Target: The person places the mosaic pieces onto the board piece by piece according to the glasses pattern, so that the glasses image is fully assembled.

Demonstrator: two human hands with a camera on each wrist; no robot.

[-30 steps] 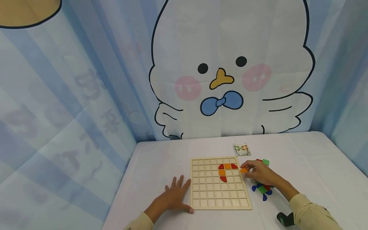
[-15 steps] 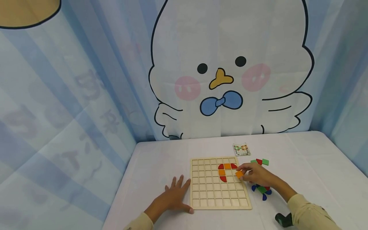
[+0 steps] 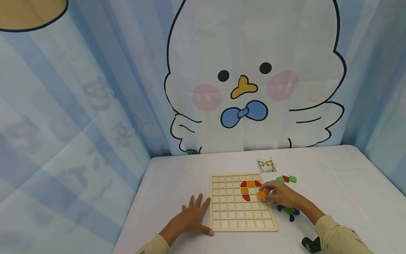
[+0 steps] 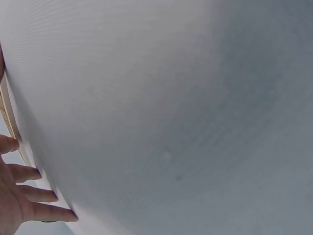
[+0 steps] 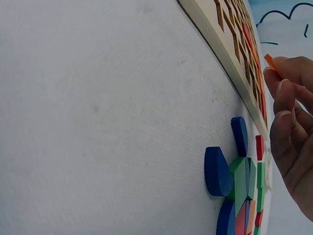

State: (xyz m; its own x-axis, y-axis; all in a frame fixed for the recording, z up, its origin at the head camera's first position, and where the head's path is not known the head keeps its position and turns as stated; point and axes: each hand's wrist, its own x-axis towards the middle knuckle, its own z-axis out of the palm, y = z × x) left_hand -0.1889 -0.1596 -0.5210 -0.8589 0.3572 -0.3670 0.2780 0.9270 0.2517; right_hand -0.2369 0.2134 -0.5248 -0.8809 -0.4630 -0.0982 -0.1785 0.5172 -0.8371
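Observation:
An orange square tile (image 3: 261,194) is pinched between the thumb and fingers of my right hand (image 3: 281,193), over the right edge of the wooden grid board (image 3: 233,214). In the right wrist view the same tile (image 5: 274,65) shows edge-on at the fingertips. Red quarter-round tiles (image 3: 246,198) and orange square tiles (image 3: 245,190) lie in cells at the board's upper right. My left hand (image 3: 194,216) rests with spread fingers on the table, its index finger and thumb at the board's left edge; in the left wrist view its fingers (image 4: 39,194) look straight.
Right of the board lies a pile of blue, green and red tiles (image 3: 289,210), with green and red tiles (image 3: 286,179) behind it. A small pattern card (image 3: 266,165) lies beyond the board. A dark green object (image 3: 311,244) is by the right sleeve.
My right hand has moved left with the orange tile, from beside the board to over its right-hand cells. The left hand has stayed in place.

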